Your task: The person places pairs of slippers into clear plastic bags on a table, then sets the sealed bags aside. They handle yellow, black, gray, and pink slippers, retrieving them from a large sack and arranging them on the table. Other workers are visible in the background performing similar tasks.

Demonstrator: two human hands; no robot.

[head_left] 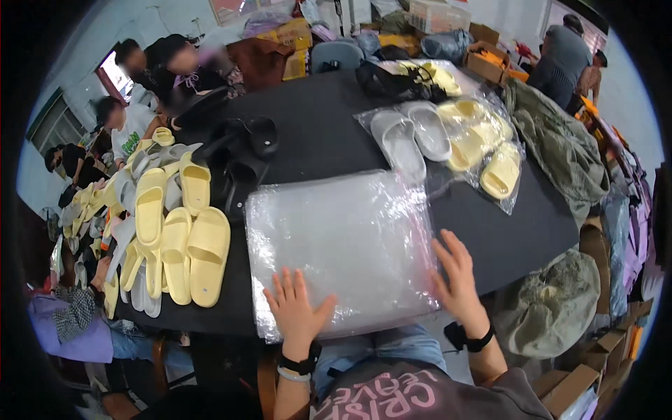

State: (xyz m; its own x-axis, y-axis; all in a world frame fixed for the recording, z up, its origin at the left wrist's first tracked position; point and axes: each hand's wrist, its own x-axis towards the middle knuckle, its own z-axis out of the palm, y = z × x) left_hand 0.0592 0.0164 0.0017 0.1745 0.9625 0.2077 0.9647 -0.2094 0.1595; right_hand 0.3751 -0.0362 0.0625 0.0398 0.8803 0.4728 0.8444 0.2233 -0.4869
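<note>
A stack of clear plastic bags (350, 238) lies flat at the near edge of the black table. My left hand (297, 308) rests on its lower left part, fingers spread and holding nothing. At the stack's right edge is my right hand (458, 273), its fingers apart and nothing in them; I cannot tell whether it touches the plastic. Left of the bags, yellow slides (208, 255) and grey ones are heaped. Several black slides (245, 168) lie just beyond the stack's upper left corner.
Grey slides (400, 143) and yellow slides (469, 143) in clear bags lie at the far right of the black table (315, 126). Green cloth (560, 154) drapes over the right edge. A sack (553, 304) and cardboard boxes (574, 388) stand at lower right. Other people (183, 66) are at the far left.
</note>
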